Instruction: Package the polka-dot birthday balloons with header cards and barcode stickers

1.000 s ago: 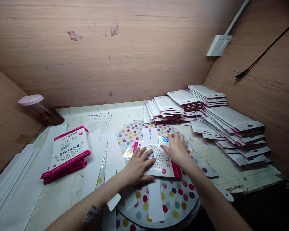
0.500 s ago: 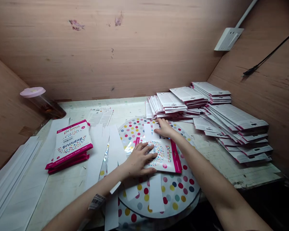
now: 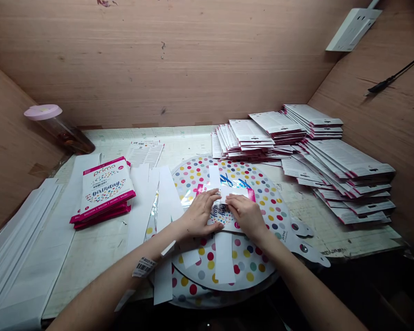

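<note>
In the head view, the left hand and right hand sit close together, fingers pressing a white paper strip onto a printed balloon card. The card lies on a polka-dot foil balloon near the table's front edge, with stacked balloon packets toward the back right corner

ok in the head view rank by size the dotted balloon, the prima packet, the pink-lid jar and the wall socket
polka-dot foil balloon
prima packet
then pink-lidded jar and wall socket: too alike to rank
</note>
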A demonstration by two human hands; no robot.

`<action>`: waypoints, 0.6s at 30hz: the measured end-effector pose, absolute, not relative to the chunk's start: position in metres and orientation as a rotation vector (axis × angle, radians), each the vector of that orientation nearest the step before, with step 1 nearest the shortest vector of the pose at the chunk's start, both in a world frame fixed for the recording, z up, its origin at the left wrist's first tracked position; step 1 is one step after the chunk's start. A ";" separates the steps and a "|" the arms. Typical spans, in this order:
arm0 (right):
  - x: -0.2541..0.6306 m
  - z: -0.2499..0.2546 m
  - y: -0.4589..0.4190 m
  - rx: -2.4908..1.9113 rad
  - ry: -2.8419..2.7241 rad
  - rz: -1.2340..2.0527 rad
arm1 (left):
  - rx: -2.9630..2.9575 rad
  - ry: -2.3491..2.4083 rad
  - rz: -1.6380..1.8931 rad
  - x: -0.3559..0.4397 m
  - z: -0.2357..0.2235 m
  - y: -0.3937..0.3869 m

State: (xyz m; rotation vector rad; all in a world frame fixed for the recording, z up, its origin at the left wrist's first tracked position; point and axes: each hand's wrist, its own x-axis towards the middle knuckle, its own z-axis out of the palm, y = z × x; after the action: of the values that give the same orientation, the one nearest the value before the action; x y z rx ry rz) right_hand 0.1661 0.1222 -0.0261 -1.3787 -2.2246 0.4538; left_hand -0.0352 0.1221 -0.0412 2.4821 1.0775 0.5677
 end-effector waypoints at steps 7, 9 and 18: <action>0.178 -0.037 0.052 -1.070 -2.336 0.424 | 2.586 1.042 0.312 -0.033 -0.041 0.124; 0.182 -0.032 0.031 -0.931 -2.438 0.480 | 2.597 1.043 0.295 -0.033 -0.041 0.125; 0.174 -0.037 0.009 -0.767 -2.594 0.026 | 2.593 1.044 0.309 -0.034 -0.043 0.125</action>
State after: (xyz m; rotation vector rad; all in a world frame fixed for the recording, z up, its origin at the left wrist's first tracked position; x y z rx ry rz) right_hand 0.1740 0.0086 -0.0367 -0.7674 -2.5936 0.0260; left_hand -0.0336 0.1253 -0.0428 2.5925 1.0437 0.3089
